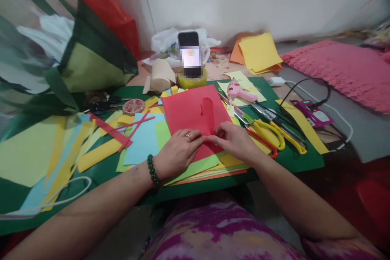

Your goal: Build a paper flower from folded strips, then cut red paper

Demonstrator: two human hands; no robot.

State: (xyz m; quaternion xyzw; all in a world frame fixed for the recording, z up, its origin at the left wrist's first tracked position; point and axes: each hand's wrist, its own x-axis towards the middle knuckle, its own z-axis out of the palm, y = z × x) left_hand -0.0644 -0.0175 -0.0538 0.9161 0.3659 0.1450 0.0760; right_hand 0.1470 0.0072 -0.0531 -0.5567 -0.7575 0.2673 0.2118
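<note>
A curled strip of red paper [208,117] stands up from between my fingers, over a flat sheet of red paper [179,107]. My left hand [179,148] is closed at the strip's lower end, its fingers bent together and its fingertips partly hidden. From the other side, my right hand [234,140] pinches the same lower end between thumb and fingers. The two thumbs nearly meet there. Beneath the red sheet lies a stack of green, yellow and orange papers [201,170].
Cut paper strips [103,158] spread over the green table [146,193] at left. To the right lie scissors [269,138], a box cutter [282,124] and a pink glue gun [242,92] with a cord. A phone [189,40] stands at the back, near a large bag [91,65].
</note>
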